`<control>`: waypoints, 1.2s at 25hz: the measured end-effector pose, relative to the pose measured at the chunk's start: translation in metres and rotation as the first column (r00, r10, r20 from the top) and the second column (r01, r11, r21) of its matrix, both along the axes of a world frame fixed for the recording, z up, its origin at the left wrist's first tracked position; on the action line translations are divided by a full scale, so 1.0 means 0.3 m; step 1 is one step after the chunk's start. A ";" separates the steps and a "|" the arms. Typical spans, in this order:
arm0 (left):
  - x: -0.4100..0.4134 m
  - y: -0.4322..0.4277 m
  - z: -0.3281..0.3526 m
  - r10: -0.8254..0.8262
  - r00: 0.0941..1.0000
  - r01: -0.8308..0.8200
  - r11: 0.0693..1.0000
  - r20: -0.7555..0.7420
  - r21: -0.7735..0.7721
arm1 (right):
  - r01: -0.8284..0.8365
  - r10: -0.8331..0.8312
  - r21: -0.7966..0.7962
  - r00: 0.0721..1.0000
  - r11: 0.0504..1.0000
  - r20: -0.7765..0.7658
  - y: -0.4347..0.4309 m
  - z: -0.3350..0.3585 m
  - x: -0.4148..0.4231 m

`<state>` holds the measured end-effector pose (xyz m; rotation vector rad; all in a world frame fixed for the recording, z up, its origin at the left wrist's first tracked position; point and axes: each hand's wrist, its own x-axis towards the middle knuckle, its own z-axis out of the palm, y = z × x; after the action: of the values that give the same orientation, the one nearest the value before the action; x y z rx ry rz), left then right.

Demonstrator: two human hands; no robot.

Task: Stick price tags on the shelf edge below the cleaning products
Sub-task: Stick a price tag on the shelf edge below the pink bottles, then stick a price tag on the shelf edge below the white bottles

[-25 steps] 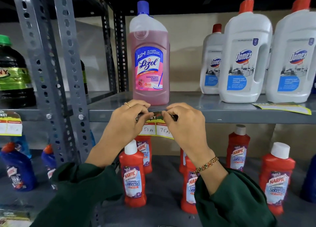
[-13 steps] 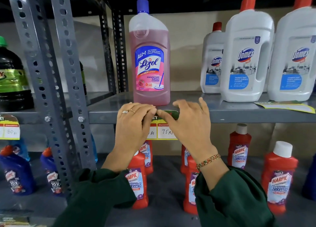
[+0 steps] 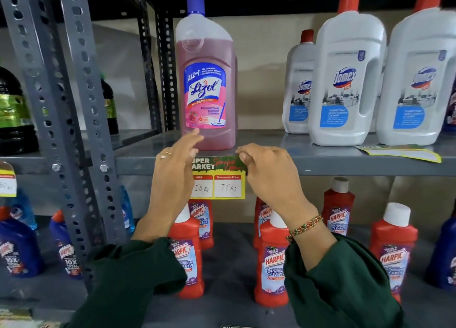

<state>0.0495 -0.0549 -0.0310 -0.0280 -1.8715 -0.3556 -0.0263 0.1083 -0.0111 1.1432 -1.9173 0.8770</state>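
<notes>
We press the price tag (image 3: 218, 177) onto the shelf edge (image 3: 320, 166): right hand (image 3: 269, 172) pinches its top-right corner, left hand (image 3: 172, 177) flat, fingers spread, holding nothing. Thin, floppy paper; handle by edges.

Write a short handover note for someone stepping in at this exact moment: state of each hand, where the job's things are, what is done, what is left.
Left hand: open, flat over the left part of the yellow-and-green paper price tag.
Right hand: fingertips pinching the tag's top right corner.
Tag hangs on the grey metal shelf edge, below the pink Lizol bottle.
Done: this tag placed.
Left: another loose yellow-edged tag lies on the shelf before the white Domex bottles; stick it below them.
</notes>
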 end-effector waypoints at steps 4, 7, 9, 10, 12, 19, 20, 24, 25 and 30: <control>0.013 0.031 0.040 0.059 0.996 -0.050 0.992 -0.073 0.114 | -0.089 0.112 -0.127 0.976 0.988 0.189 0.166 0.073 -0.056; -0.030 0.165 0.079 0.163 0.973 -0.141 0.981 -0.166 0.133 | 0.235 -0.212 -0.241 0.970 0.942 0.120 0.384 0.128 -0.195; -0.104 0.298 0.106 0.146 0.970 -0.154 0.988 -0.194 -0.026 | 0.422 -0.418 0.011 0.896 0.907 0.147 0.519 0.156 -0.301; -0.152 0.369 0.115 0.124 0.980 -0.143 0.983 -0.154 -0.116 | 0.468 -0.500 0.193 0.845 0.863 0.189 0.569 0.167 -0.339; -0.247 0.508 0.111 0.124 0.992 -0.123 0.956 -0.013 -0.267 | 0.458 -0.636 0.503 0.725 0.732 0.265 0.628 0.179 -0.377; -0.369 0.714 0.063 0.212 0.963 -0.174 0.960 0.165 -0.219 | 0.077 -0.079 0.021 0.957 0.997 0.278 0.736 0.159 -0.409; -0.365 0.734 0.081 0.086 0.980 -0.068 0.992 0.182 -0.102 | -0.037 0.045 -0.034 0.953 0.999 0.301 0.762 0.151 -0.387; -0.378 0.831 0.114 -0.205 0.954 0.217 0.976 0.220 -0.032 | -0.191 0.204 -0.071 0.932 0.979 0.299 0.820 0.077 -0.353; -0.387 0.850 0.104 -0.177 0.963 0.191 0.980 0.204 -0.054 | -0.181 0.190 -0.060 0.945 0.982 0.267 0.829 0.061 -0.362; -0.389 0.894 0.057 -0.154 0.977 0.141 0.986 0.151 0.091 | -0.053 0.057 0.084 0.997 0.995 -0.046 0.858 0.015 -0.421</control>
<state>-0.0672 0.2133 -0.0140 -0.0878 -2.0152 -0.5484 -0.1527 0.3657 -0.0067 1.2605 -1.9056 0.7987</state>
